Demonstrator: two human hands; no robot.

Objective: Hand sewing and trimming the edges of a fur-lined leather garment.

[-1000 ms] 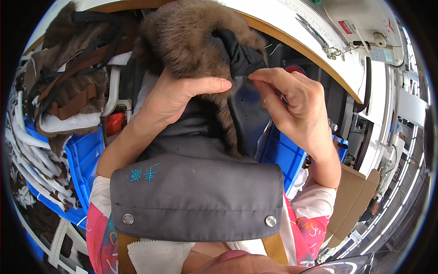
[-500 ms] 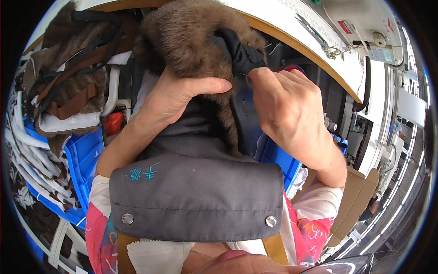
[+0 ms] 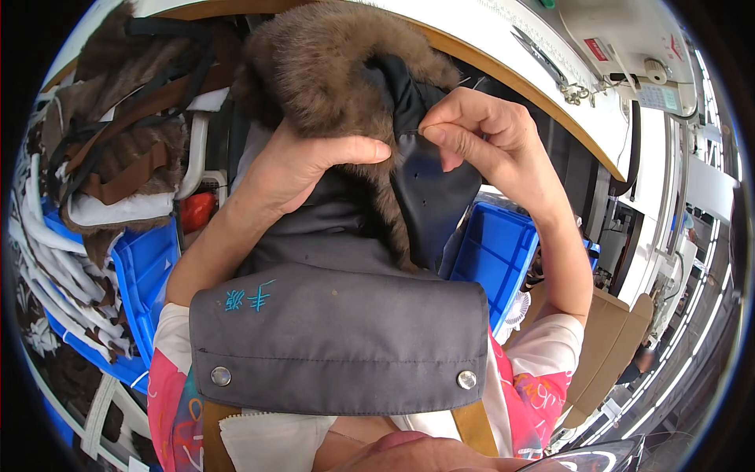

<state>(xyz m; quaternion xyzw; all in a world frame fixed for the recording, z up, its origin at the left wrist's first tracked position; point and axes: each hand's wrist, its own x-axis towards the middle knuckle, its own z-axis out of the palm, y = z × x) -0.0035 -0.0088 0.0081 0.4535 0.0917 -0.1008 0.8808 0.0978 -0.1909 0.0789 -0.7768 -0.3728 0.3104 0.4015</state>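
A brown fur piece (image 3: pixel 330 71) with a black lining (image 3: pixel 405 90) lies bunched over my lap at the table's edge. My left hand (image 3: pixel 311 161) is closed on the fur, its thumb flat along the edge and its fingers hidden underneath. Just right of that thumb, my right hand (image 3: pixel 480 138) pinches a thin needle (image 3: pixel 410 131) between thumb and forefinger, against the lining's edge. Any thread is too fine to make out. Below the pinch hangs a smooth black panel (image 3: pixel 440 185) with small holes, beside a narrow strip of fur.
A white table (image 3: pixel 480 31) with a wooden edge curves across the top, carrying scissors (image 3: pixel 543 55) and a sewing machine (image 3: pixel 629 39). Fur pieces and straps (image 3: pixel 134 149) pile up at left over a blue bin (image 3: pixel 145 263). Another blue bin (image 3: pixel 495 244) and a cardboard box (image 3: pixel 609 346) stand at right.
My right hand has turned and shifted slightly up, its pinching fingertips now showing at the lining's edge. More of the right blue bin is visible. My left hand has barely moved.
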